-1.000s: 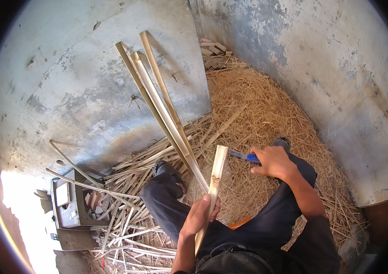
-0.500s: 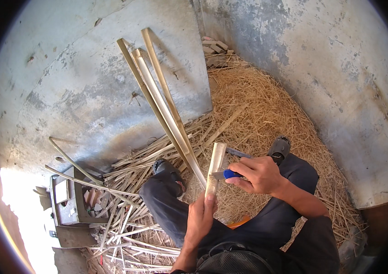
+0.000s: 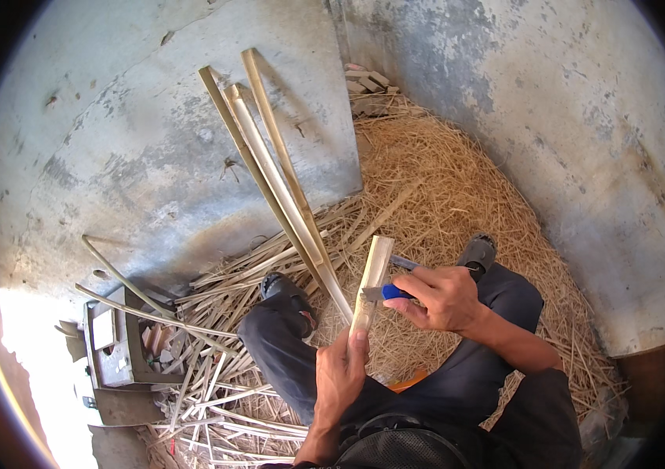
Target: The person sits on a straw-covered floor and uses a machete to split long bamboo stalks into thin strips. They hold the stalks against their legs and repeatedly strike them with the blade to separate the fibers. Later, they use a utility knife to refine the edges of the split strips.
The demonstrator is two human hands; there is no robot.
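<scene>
A split bamboo piece (image 3: 376,266), pale on its upward face, is gripped at its lower end by my left hand (image 3: 340,371), fingers wrapped round it and thumb on top. My right hand (image 3: 446,298) is closed on a blue-handled knife (image 3: 395,292). Its short metal blade lies against the bamboo a little above my left thumb. A narrow grey bar (image 3: 404,263) shows between the bamboo's far end and my right fingers. Whether it belongs to the knife, I cannot tell.
Three long bamboo lengths (image 3: 271,156) lean on the wall ahead. Bamboo strips (image 3: 223,293) lie heaped at left beside an open box (image 3: 117,336) of scraps. Shavings (image 3: 457,172) cover the floor ahead and right. My shoes (image 3: 479,254) rest among them.
The bamboo's far end has risen slightly and moved a little to the right. The blade sits a touch higher in view. Both hands keep their grip.
</scene>
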